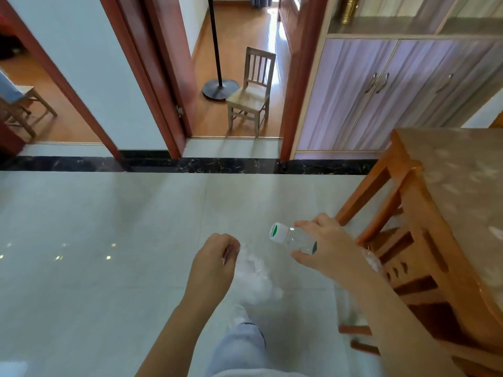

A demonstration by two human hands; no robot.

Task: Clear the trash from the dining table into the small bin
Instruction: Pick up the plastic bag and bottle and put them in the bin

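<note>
My right hand (pixel 324 244) grips a clear plastic bottle (pixel 295 239) around its body; the white cap with a green mark points left. My left hand (pixel 215 261) is closed on a crumpled piece of white, translucent plastic or tissue (pixel 254 278) that hangs below and to the right of the fist. Both hands are held out over the pale tiled floor, to the left of the dining table (pixel 462 191). The table has a marbled top and an orange wooden frame, seen at the right edge. No bin is in view.
A wooden dining chair (pixel 402 257) is tucked under the table beside my right arm. Ahead, a doorway opens onto a room with a small wooden chair (pixel 251 93) and a black pole stand (pixel 217 85). A purple cabinet (pixel 381 91) stands at the back right. My leg (pixel 239 341) shows below.
</note>
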